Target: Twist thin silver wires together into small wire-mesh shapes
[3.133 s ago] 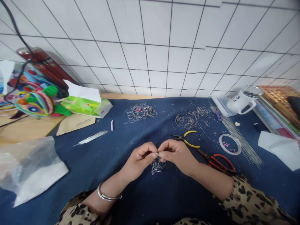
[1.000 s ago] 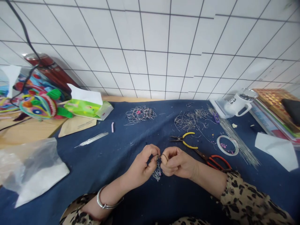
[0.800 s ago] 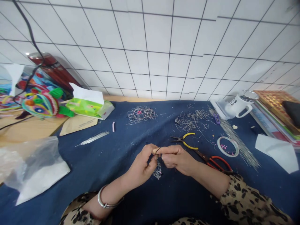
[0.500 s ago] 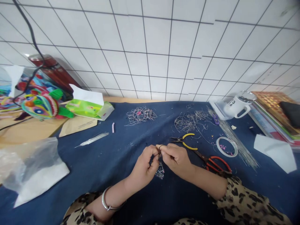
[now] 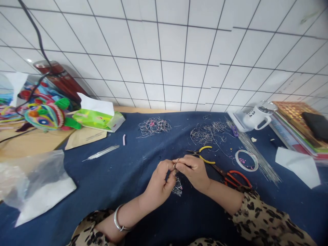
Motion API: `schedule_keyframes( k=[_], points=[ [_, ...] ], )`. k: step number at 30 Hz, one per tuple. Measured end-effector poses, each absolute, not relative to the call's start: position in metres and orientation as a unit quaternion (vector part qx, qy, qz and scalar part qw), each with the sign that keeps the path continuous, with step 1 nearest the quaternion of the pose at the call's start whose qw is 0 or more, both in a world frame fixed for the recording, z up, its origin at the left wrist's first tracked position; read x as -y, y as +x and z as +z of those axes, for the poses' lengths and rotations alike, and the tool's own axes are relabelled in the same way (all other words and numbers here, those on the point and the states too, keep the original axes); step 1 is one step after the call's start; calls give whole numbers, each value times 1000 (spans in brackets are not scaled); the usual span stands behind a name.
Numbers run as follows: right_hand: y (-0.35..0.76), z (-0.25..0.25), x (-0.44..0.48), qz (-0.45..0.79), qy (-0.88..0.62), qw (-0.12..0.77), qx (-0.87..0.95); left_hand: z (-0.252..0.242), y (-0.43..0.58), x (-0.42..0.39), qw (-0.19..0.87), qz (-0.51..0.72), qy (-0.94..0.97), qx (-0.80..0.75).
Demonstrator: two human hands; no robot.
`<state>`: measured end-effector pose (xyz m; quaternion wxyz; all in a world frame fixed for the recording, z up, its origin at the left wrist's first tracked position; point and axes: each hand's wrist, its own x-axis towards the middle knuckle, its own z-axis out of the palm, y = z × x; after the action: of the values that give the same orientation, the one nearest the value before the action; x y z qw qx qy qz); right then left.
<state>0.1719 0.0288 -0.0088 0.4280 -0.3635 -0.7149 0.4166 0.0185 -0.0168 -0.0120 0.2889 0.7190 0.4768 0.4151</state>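
Observation:
Both hands meet over the blue cloth [image 5: 123, 171] near the front middle. My left hand [image 5: 160, 179] and my right hand [image 5: 193, 171] are closed in pinches on one small piece of bent silver wire [image 5: 177, 187] with tiny pink beads, which hangs between and below the fingertips. The fingertips touch at the top of the piece. A silver bangle [image 5: 118, 220] circles my left wrist. Yellow-handled pliers [image 5: 203, 153] lie just beyond my right hand, and red-handled scissors [image 5: 232, 177] lie beside my right forearm.
Two tangles of wire lie farther back, one with pink beads [image 5: 153, 125] and one plain [image 5: 208, 132]. Straight wires [image 5: 261, 160], a tape ring [image 5: 246, 160], a white mug [image 5: 257, 115] and books [image 5: 299, 126] are at right. A tissue pack [image 5: 98, 118], colourful toy [image 5: 44, 116] and plastic bag [image 5: 33, 184] are at left.
Both hands stayed together on the wire piece, turning and re-pinching it. The piece shifted slightly right and lower. The view drifted a little.

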Motion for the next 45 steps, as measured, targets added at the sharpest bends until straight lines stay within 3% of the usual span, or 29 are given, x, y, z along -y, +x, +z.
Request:
schedule_keyframes(
  k=[4,14,20,25,32,35,40,45],
  points=[
    [175,-9,-33,414,-318,420,742,-6,19,16,327,431,687,-485],
    [178,-15,-38,268,-263,392,840,-1,6,9,344,439,661,-502],
    [176,-6,-33,228,-299,320,869,-4,3,8,222,422,727,-494],
    [174,-2,-30,262,-298,342,852,-5,-1,10,149,403,801,-417],
    [174,9,-28,387,-308,385,779,4,-2,5,408,387,714,-417],
    [174,10,-27,425,-313,381,759,5,-2,5,440,363,706,-420],
    [174,11,-28,470,-317,374,734,0,1,10,367,373,733,-434],
    [177,10,-31,500,-318,361,720,-13,0,10,245,402,815,-338]
  ],
)
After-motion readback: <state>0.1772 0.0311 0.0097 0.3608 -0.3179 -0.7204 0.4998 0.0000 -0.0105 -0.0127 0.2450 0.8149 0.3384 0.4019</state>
